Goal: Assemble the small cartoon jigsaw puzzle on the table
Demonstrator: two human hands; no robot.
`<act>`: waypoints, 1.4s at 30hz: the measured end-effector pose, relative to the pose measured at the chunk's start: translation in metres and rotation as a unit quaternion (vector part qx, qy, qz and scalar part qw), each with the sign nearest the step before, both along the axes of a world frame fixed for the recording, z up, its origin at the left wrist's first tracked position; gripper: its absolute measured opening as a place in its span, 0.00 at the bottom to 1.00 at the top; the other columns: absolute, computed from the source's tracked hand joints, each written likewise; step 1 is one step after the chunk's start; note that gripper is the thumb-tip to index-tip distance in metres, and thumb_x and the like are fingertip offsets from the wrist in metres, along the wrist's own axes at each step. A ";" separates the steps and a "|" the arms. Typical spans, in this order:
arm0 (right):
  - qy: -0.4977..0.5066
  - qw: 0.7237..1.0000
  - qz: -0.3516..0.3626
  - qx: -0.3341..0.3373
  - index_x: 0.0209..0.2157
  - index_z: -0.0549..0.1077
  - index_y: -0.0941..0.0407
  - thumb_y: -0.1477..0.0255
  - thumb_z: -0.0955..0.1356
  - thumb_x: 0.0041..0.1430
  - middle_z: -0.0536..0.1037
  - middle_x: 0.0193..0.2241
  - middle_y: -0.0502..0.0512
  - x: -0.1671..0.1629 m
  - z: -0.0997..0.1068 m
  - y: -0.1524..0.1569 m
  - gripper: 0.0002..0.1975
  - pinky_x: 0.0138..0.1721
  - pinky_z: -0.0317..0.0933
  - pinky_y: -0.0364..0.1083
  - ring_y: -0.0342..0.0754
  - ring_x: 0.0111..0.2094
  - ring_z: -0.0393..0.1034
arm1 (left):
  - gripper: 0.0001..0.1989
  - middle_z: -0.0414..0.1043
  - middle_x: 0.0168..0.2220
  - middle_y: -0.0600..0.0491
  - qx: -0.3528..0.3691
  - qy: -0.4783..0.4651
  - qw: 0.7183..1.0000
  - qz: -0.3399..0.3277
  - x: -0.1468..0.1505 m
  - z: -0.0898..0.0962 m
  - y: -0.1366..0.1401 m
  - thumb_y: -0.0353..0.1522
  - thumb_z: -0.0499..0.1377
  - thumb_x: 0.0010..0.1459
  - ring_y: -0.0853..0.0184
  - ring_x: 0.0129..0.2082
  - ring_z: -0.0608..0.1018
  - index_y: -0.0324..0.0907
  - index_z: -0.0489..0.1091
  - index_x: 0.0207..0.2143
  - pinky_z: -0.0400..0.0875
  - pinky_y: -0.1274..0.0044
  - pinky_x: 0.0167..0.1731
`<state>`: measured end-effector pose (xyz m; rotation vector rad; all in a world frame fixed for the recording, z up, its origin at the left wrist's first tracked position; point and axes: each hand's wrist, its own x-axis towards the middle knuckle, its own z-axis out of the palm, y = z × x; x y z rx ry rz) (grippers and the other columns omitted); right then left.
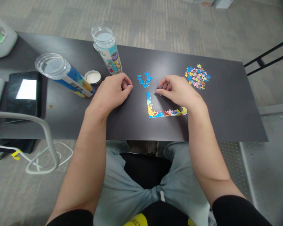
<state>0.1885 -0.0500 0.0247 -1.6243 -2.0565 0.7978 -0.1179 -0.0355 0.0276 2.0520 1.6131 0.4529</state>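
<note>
Partly joined jigsaw edge pieces (165, 114) form an L on the dark table, with a blue upright side at left and a colourful bottom row. My right hand (175, 91) hovers above the L's inner area, thumb and forefinger pinched on a small puzzle piece (159, 89) mostly hidden by the fingers. The wrist covers the right end of the bottom row. To the left, my left hand (115, 90) rests on the table with curled fingers and nothing visible in them. Loose blue puzzle pieces (145, 80) lie between the hands, just beyond the L.
A heap of mixed puzzle pieces (198, 77) lies at the right. Two clear-topped printed canisters, one upright (110, 58) and one nearer (70, 78), stand at left beside a round white lid (92, 77). Farther left are a black tablet (23, 94) and a white cable (48, 135).
</note>
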 end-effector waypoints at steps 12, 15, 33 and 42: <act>-0.045 0.995 0.057 0.066 0.57 0.96 0.47 0.77 0.78 0.81 0.83 0.45 0.58 -0.032 -0.010 0.003 0.15 0.65 0.78 0.65 0.64 0.50 0.84 | 0.10 0.87 0.43 0.49 -0.024 0.006 1.000 0.008 -0.017 0.000 -0.006 0.33 0.73 0.76 0.52 0.45 0.87 0.47 0.85 0.57 0.81 0.65 0.52; -0.056 0.995 0.059 0.056 0.57 0.98 0.48 0.78 0.79 0.79 0.87 0.45 0.58 -0.025 -0.005 0.006 0.15 0.64 0.78 0.65 0.62 0.48 0.85 | 0.11 0.87 0.45 0.48 -0.019 0.010 1.000 -0.004 -0.019 0.000 -0.007 0.33 0.73 0.76 0.52 0.45 0.87 0.47 0.86 0.58 0.81 0.64 0.52; 0.002 1.000 0.002 0.022 0.43 0.87 0.50 0.71 0.81 0.79 0.87 0.43 0.59 0.008 -0.004 0.006 0.05 0.50 0.74 0.61 0.57 0.43 0.77 | 0.10 0.88 0.47 0.49 -0.010 0.005 1.000 -0.024 -0.012 0.000 -0.005 0.35 0.74 0.74 0.51 0.47 0.87 0.49 0.87 0.56 0.81 0.63 0.54; 0.024 0.997 0.055 0.041 0.49 0.90 0.48 0.68 0.85 0.73 0.86 0.46 0.57 0.016 -0.017 0.008 0.07 0.49 0.76 0.60 0.56 0.39 0.75 | 0.10 0.87 0.48 0.48 0.004 -0.004 0.999 -0.037 -0.003 -0.004 0.002 0.31 0.75 0.72 0.51 0.46 0.85 0.48 0.86 0.53 0.80 0.62 0.56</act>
